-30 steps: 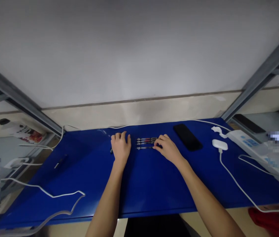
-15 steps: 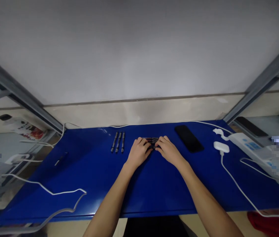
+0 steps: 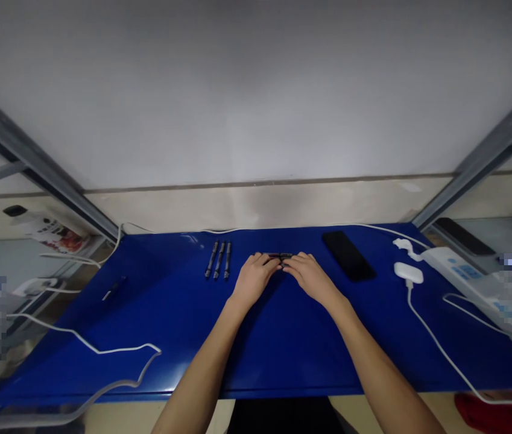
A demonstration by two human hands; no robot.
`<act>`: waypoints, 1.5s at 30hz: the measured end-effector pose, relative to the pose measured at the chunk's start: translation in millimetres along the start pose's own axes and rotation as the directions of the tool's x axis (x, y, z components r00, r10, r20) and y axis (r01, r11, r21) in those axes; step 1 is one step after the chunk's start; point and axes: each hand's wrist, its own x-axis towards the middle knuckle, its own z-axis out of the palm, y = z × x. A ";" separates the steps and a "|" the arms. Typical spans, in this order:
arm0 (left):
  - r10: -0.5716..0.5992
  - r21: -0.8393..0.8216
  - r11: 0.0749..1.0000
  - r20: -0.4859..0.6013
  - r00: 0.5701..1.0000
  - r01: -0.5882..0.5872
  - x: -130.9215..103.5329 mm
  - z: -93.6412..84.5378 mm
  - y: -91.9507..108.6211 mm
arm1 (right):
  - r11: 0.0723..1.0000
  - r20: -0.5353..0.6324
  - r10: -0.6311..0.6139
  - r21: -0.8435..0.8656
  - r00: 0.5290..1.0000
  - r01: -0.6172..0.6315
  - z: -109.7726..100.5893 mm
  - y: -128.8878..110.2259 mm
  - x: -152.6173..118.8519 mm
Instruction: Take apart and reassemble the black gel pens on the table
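Observation:
Near the back middle of the blue desk, several dark pens lie crosswise between my two hands. My left hand has its bent fingers closed on their left ends. Over their right ends my right hand is closed in the same way. Both thumbs sit at the near side of the pens, close to each other. My fingers hide much of the pens. Three more dark pens lie side by side to the left of my left hand, apart from it and pointing away from me.
A black phone lies right of my hands. Farther right are a white earphone case on a cable and a white power strip. A small dark pen-like item and a loose white cable lie left. Metal posts flank the desk.
My fingers have shifted slightly over the pens between them, and the near pen now sits closer to the others. The three pens at left stay put. The view has moved a little.

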 end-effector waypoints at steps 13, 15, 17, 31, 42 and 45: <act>-0.079 0.015 0.997 0.084 0.993 0.078 2.4 -12.7 5.8 | 0.985 -0.155 -0.139 -0.119 0.978 0.121 4.7 -2.8 0.7; -0.100 -0.003 0.995 0.072 0.992 0.100 2.3 -10.6 5.7 | 0.982 -0.162 -0.142 -0.148 0.976 0.118 4.9 -3.4 0.4; -0.108 -0.008 0.994 0.059 0.992 0.109 2.4 -9.3 6.2 | 0.984 -0.164 -0.135 -0.136 0.977 0.113 3.9 -4.4 0.2; -0.126 0.067 0.990 0.016 0.992 0.125 2.6 -10.1 9.1 | 0.879 -0.165 0.232 0.458 0.959 -0.134 3.6 -6.7 4.3; -0.160 0.047 0.986 0.027 0.987 0.159 2.6 -6.8 8.5 | 0.844 -0.086 0.240 0.510 0.967 -0.164 -0.4 -8.6 3.6; -0.157 0.046 0.987 0.029 0.987 0.155 2.6 -6.2 8.1 | 0.832 -0.072 0.250 0.526 0.966 -0.176 -0.8 -8.9 3.6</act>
